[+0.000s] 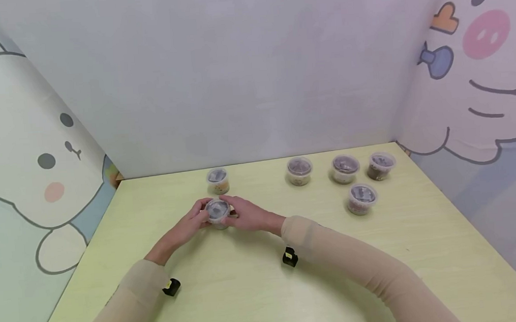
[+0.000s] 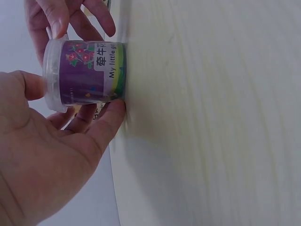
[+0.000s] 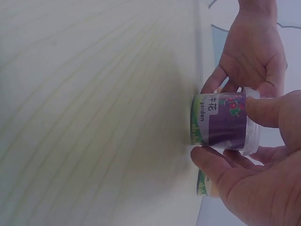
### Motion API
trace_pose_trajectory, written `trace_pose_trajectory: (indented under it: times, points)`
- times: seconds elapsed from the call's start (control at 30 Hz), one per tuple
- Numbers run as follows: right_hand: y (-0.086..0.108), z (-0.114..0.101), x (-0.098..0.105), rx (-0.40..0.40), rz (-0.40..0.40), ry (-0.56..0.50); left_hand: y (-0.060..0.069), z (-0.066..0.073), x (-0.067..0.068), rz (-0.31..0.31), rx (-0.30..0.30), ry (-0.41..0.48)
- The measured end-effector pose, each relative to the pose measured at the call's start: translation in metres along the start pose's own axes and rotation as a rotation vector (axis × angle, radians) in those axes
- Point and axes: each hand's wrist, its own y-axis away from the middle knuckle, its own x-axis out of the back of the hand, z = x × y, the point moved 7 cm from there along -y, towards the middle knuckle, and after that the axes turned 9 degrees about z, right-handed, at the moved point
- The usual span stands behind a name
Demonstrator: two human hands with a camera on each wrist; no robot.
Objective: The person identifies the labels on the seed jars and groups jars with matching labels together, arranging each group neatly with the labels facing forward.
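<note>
Grips the cup [image 1: 218, 210] upright at the table [image 1: 230, 290] with left hand [image 1: 195, 218] and right hand [image 1: 247, 214] clamped round opposite sides, thumbs high by the lid [image 2: 52, 75] (likely for a level, steady hold), just before a second cup [image 1: 218, 181].

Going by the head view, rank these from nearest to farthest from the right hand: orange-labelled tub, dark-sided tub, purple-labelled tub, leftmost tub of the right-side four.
1. Purple-labelled tub: gripped by the right hand.
2. Orange-labelled tub: just behind it.
3. Leftmost tub of the right-side four: back, to the right.
4. Dark-sided tub: back right corner.
</note>
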Motion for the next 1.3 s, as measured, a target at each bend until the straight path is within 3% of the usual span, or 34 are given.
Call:
trace_pose_trajectory:
  times: [0.4,0.7,0.83,0.93,1.1,1.2,1.3]
  points:
    - [0.001,0.001,0.000,-0.020,0.002,0.014,-0.003,0.002,0.000,0.010,-0.006,-0.013]
    - [0.002,-0.003,0.001,-0.015,0.004,0.007,-0.006,0.006,0.003,0.015,-0.037,-0.099]
    - [0.005,-0.004,0.000,0.032,0.011,-0.014,-0.006,0.010,0.006,0.055,-0.070,-0.155]
    - [0.008,-0.003,0.003,0.071,0.019,0.002,-0.005,0.017,0.008,0.109,-0.113,-0.215]
    - [0.018,0.004,0.021,0.060,0.015,0.111,-0.002,0.038,0.006,0.184,-0.216,-0.345]
    - [0.027,0.006,0.040,0.090,-0.013,0.232,0.000,0.057,0.001,0.231,-0.342,-0.480]
    - [0.039,0.007,0.061,0.154,-0.069,0.372,0.003,0.081,-0.011,0.272,-0.528,-0.628]
